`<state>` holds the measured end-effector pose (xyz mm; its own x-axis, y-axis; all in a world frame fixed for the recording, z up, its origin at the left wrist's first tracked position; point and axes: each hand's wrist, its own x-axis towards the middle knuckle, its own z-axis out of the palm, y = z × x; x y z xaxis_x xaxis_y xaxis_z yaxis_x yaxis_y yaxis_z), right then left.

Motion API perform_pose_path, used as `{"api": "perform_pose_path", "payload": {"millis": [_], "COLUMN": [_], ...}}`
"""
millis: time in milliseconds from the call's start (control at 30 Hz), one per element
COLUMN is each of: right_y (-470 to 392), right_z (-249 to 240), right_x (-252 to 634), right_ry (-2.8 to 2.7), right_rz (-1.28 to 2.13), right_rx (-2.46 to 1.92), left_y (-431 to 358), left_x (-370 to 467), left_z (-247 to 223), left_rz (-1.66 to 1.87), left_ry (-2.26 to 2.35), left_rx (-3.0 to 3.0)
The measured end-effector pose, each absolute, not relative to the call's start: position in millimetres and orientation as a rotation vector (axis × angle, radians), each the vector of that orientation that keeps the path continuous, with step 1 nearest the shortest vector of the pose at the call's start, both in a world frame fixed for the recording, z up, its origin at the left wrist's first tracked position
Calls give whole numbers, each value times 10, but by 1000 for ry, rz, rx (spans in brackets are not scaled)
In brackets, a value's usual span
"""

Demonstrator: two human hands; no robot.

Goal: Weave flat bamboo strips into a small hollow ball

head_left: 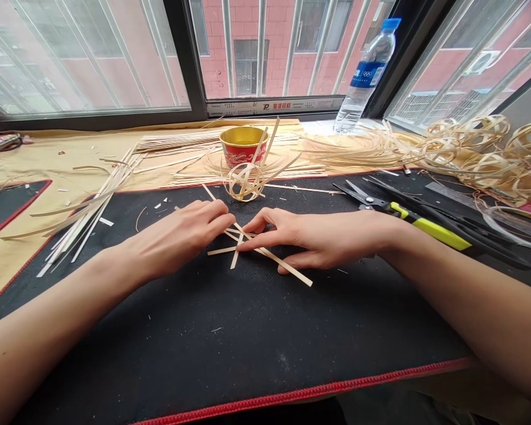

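Observation:
Several flat bamboo strips (287,270) lie crossed on the black mat (248,336), in front of me. My left hand (199,227) has its fingers curled and pinched around the far end of one strip, left of the crossing. My right hand (292,236) rests from the right side. Its index finger presses on the strips near where they cross, while the thumb stands apart on the mat. Just beyond the hands sits a small woven bamboo ball (244,182) with loose strip ends sticking up.
A red and gold paper bowl (243,146) stands behind the ball. Loose strips (95,206) lie at left. Scissors (367,198) and black and yellow cutters (442,233) lie at right, near woven balls (491,168). A water bottle (365,77) stands by the window.

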<state>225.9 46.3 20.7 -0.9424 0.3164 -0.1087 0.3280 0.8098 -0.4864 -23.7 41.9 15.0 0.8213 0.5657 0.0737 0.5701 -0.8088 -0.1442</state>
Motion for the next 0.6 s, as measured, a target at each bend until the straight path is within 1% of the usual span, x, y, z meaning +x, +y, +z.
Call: {"api": "perform_pose_path", "payload": {"millis": [67, 333, 600], "right_y": [463, 471, 472], "right_z": [208, 201, 201], "right_x": [2260, 2255, 2262], "right_ry": [2966, 2967, 2965], "right_rz": [-801, -787, -812], "right_rx": [534, 526, 521], "left_y": [408, 469, 462], "left_x": [-216, -230, -298], "left_z": [168, 150, 148], "left_rz": [30, -36, -139], "left_ry": [-859, -1011, -992], "left_rx": [-2843, -3025, -3032]}}
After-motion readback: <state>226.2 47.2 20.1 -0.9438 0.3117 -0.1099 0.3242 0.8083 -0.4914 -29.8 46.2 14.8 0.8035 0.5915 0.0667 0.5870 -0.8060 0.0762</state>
